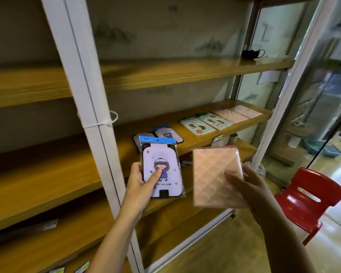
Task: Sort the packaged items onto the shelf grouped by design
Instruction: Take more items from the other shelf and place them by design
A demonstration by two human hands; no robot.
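**Risk.** Both hands are loaded. The left hand [140,180] grasps a lilac cartoon-girl pack with a blue header card [161,168], thumb on its face and fingers behind. The right hand [246,186] grasps a peach quilted flat pack [215,174] by its lower right corner only. Both packs are in the air to the right of the white metal upright post [98,138], in front of the shelving, and neither is placed yet.

The wrapping looks glossy, so the corner grip may let the peach pack swing or slip to the floor. Its matching group lies farthest from the post, and a reach there passes over other packs and could scatter them. Neither hand is free to straighten a row.

**Contents.** The middle wooden shelf board [193,139] carries three separate groups. In order away from the post:
- lilac cartoon packs [161,133]
- white footprint-print packs [207,124]
- peach quilted packs [238,113]

The lilac group sits near the front edge, so an added pack could slide off. The upper board carries a dark cup-shaped object [251,53], well right of the post.
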